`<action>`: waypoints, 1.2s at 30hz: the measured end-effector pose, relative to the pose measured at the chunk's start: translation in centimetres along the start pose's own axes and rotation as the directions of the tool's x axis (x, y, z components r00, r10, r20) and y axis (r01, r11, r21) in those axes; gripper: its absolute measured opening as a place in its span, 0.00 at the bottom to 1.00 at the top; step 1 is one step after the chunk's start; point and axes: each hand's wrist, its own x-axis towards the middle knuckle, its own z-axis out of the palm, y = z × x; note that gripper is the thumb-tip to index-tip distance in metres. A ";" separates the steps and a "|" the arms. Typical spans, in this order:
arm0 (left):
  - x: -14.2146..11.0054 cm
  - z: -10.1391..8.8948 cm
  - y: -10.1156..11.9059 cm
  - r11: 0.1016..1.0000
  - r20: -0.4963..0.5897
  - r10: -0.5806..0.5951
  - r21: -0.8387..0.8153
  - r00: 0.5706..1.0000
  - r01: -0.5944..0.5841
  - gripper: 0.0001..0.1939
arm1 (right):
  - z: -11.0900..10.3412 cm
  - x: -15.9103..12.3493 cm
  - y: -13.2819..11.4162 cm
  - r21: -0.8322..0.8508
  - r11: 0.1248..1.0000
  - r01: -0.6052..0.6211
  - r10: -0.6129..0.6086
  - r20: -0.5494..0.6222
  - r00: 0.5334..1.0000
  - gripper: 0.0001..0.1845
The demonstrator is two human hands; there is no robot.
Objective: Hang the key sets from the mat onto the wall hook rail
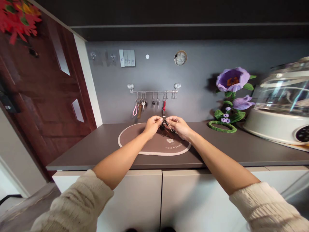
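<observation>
Both hands meet above the brown oval mat [135, 138] with a bunch of keys [164, 126] between them. My left hand [153, 125] pinches the key ring [164, 118] from its left side. Fingers closed, my right hand [178, 125] grips the same ring and keys from the right. Dark keys and a silver one dangle below the fingers; some of the bunch is hidden by the right hand. Just behind, a clear hook rail [154, 92] on the wall carries several keys, a pink loop [135, 109] and a red key fob [164, 105].
To the right stand purple plush flowers [233, 80] on a green ring base and a clear-domed white appliance [275, 120]. A dark cabinet [193, 19] overhangs the counter [96, 145]. A red-brown door [48, 90] is at left. The wall has a switch panel [127, 58].
</observation>
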 end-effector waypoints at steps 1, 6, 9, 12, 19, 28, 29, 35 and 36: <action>0.0 0.0 0.1 1.000 -0.011 -0.012 -0.017 1.000 0.012 0.11 | 0.0 0.0 0.0 -0.021 1.000 0.006 -0.006 -0.003 1.000 0.15; -0.1 0.3 0.4 0.996 -0.049 -0.064 -0.058 0.997 0.061 0.13 | 0.1 -0.2 -0.1 -0.109 0.992 0.057 -0.061 -0.031 0.998 0.16; -0.1 0.3 0.3 0.995 -0.049 -0.063 -0.079 0.997 0.059 0.14 | 0.3 -0.3 -0.3 -0.141 0.988 0.070 -0.077 -0.046 0.996 0.17; -0.1 0.3 0.2 0.994 -0.043 -0.044 -0.098 0.998 0.040 0.14 | 0.4 -0.4 -0.3 -0.100 0.993 0.057 -0.063 -0.060 0.996 0.17; 0.0 0.6 0.6 0.994 -0.069 -0.006 -0.113 0.998 -0.001 0.17 | 0.9 -0.3 -0.4 0.044 0.997 0.055 -0.052 -0.062 0.997 0.17; 0.5 0.1 0.0 0.998 -0.169 -0.018 -0.060 0.985 0.008 0.16 | 1.5 0.4 -2.0 0.115 0.987 0.116 -0.103 -0.117 0.988 0.15; 0.5 0.0 -0.1 0.999 -0.173 -0.021 -0.046 0.985 0.013 0.16 | 1.4 0.5 -2.2 0.111 0.986 0.125 -0.111 -0.127 0.986 0.15; 0.2 -0.1 -0.5 0.992 -0.152 0.036 0.128 0.988 -0.016 0.16 | 0.9 2.3 -3.8 0.130 0.981 0.143 -0.122 -0.157 0.980 0.14; 0.2 -0.1 -0.5 0.987 -0.146 0.053 0.157 0.988 -0.030 0.17 | 0.8 2.8 -4.1 0.132 0.980 0.150 -0.128 -0.161 0.979 0.13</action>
